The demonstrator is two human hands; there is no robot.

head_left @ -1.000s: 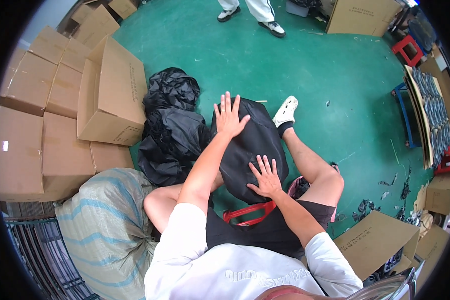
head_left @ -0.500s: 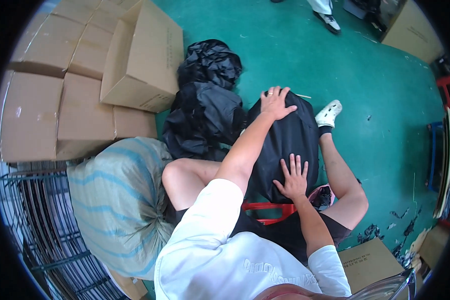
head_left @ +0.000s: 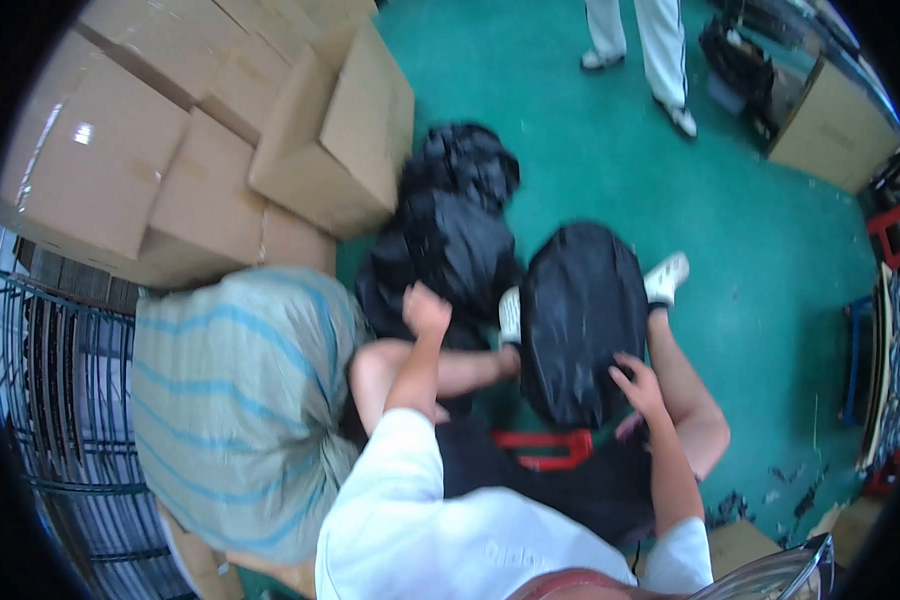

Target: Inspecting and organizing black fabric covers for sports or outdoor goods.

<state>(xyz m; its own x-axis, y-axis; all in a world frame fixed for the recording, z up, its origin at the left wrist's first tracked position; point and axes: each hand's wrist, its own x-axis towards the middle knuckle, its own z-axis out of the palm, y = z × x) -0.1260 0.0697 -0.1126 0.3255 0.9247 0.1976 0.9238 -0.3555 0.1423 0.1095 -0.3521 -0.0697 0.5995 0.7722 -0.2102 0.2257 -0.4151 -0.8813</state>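
A black oval fabric bundle (head_left: 582,320) stands on the floor between my legs, its top smooth and rounded. My right hand (head_left: 635,385) is at its lower right edge, fingers apart and bent, holding nothing; whether they touch the fabric is hard to tell. To the left, my left hand (head_left: 427,310) is over the near part of a crumpled black fabric heap (head_left: 450,245). Its fingers are curled closed and slightly blurred, and anything inside them is hidden. A red plastic stool (head_left: 542,448) shows in part below the bundle.
Cardboard cartons (head_left: 210,190) are stacked at the far left, one open carton (head_left: 340,130) beside the heap. A striped woven sack (head_left: 240,400) bulges by my left knee, next to a wire rack (head_left: 70,400). A person in white trousers (head_left: 660,50) stands at the back.
My left hand has left the bundle's far end and moved left to the black heap. My right hand has shifted from the bundle's top to its right edge. The person at the back shows more.
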